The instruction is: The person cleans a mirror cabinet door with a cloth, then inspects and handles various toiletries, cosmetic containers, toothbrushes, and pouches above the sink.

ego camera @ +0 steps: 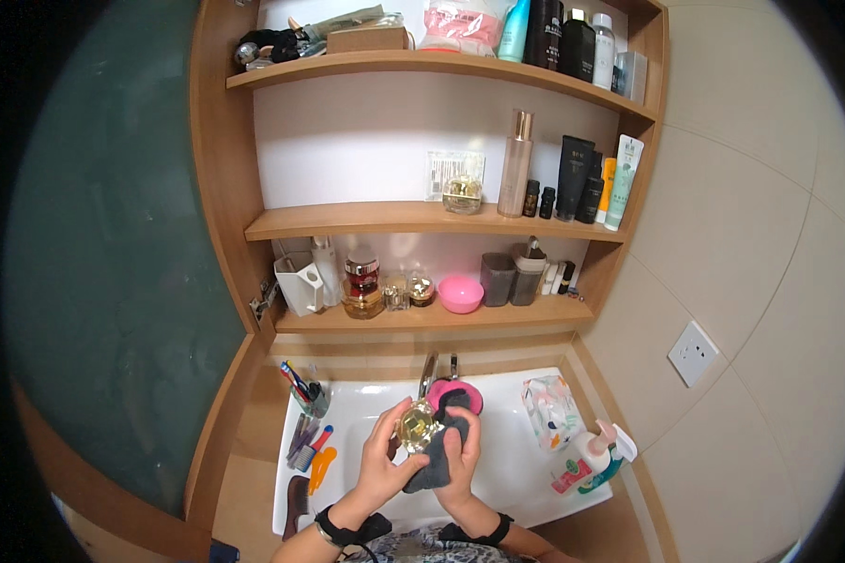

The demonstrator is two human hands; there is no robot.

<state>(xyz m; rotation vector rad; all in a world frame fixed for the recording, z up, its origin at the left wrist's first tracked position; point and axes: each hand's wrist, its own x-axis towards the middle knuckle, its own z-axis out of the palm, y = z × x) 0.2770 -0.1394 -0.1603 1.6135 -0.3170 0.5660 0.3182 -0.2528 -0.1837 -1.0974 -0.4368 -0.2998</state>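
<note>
Above the white sink (514, 485), my left hand (379, 450) grips a clear glass bottle (417, 426) with a golden tint, which looks like a perfume bottle. My right hand (462, 450) holds a dark grey cloth (431, 464) close against the bottle's right side. Part of the cloth hangs below the fingers, and another part rises above my right hand. Behind the cloth, a pink round item (473, 394) sits by the chrome faucet (428, 373), partly hidden.
An open wooden cabinet (422, 325) holds cosmetics, another glass bottle (462, 195) and a pink bowl (460, 294). Its mirrored door (113, 267) swings out left. On the sink's left rim are a toothbrush cup (312, 402) and combs (296, 503); wipes (553, 412) and pump bottles (583, 461) stand right.
</note>
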